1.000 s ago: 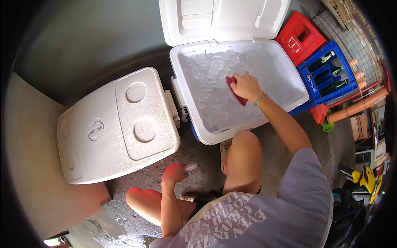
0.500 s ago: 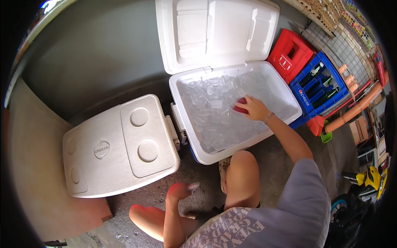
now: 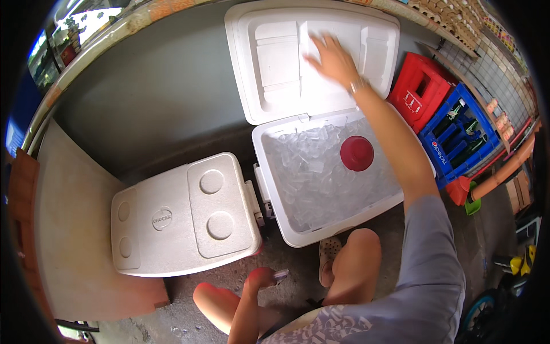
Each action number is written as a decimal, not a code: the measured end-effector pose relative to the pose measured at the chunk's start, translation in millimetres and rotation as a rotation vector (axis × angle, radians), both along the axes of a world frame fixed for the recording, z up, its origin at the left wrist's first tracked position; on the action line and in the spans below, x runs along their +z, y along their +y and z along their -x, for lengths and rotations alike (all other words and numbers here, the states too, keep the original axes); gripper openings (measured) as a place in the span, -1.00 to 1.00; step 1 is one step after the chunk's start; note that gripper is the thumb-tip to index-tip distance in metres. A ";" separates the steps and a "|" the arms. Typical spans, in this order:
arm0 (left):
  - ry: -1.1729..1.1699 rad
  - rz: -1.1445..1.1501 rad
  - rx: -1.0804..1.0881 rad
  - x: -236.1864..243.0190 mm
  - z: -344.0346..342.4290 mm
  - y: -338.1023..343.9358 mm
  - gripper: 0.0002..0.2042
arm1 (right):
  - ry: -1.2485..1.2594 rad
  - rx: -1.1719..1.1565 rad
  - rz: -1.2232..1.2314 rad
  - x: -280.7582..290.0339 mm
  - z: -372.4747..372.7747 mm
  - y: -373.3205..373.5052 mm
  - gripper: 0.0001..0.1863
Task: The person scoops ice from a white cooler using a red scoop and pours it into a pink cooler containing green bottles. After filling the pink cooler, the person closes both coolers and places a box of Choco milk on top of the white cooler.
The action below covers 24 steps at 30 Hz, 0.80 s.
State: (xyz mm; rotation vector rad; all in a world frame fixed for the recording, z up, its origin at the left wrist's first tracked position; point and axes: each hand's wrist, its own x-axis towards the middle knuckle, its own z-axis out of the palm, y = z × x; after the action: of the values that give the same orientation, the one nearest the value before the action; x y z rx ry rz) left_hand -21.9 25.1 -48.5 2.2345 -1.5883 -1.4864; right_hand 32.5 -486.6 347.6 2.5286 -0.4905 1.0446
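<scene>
My right hand (image 3: 335,62) is open, with its fingers spread in front of the inside of the white cooler lid (image 3: 281,97). Below it, a dark red plastic cup or small bowl (image 3: 357,153) rests on the ice (image 3: 312,163) in the open cooler (image 3: 299,238), its round side facing up. Low over my knee, my left hand (image 3: 262,277) is closed around a small clear plastic thing (image 3: 281,274), whose exact kind I cannot make out.
A second cooler with a closed white lid (image 3: 172,183) stands at the left. Beside the open cooler, at the right, are a red crate (image 3: 415,92) and a blue crate (image 3: 452,163) with dark bottles. Behind runs a grey wall (image 3: 154,103).
My right hand has let go of the red cup, now lying on the ice, and risen to the lid. My left hand keeps hold of the clear thing. The view has shifted slightly.
</scene>
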 end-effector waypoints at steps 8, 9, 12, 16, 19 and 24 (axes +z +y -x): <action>0.347 -0.193 0.547 123.8 64.4 15.4 -0.56 | -0.197 0.025 -0.210 69.4 -148.7 -56.0 -0.37; 0.172 0.003 0.422 68.5 55.8 76.3 -0.54 | -0.256 0.091 -0.280 86.1 -186.4 -24.7 -0.37; 0.382 -0.151 0.710 203.3 97.4 12.5 -0.56 | -0.291 0.094 -0.437 22.2 -151.3 -48.9 -0.37; 0.213 -0.068 0.660 230.4 95.6 47.2 -0.60 | -0.353 0.193 -0.438 56.1 -71.7 42.7 -0.33; 0.258 -0.076 0.538 312.8 94.8 26.3 -0.61 | -0.226 0.061 -0.441 78.2 65.6 103.0 -0.26; 0.326 0.086 0.540 413.0 77.5 33.5 -0.62 | 0.571 -0.174 -0.861 52.7 278.5 260.0 -0.03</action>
State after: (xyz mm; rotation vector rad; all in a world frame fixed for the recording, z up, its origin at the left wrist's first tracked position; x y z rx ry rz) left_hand -99.4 58.5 364.5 2.0125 -0.8496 -1.4780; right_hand -246.0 -226.5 400.2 3.2183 -1.1280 -0.0347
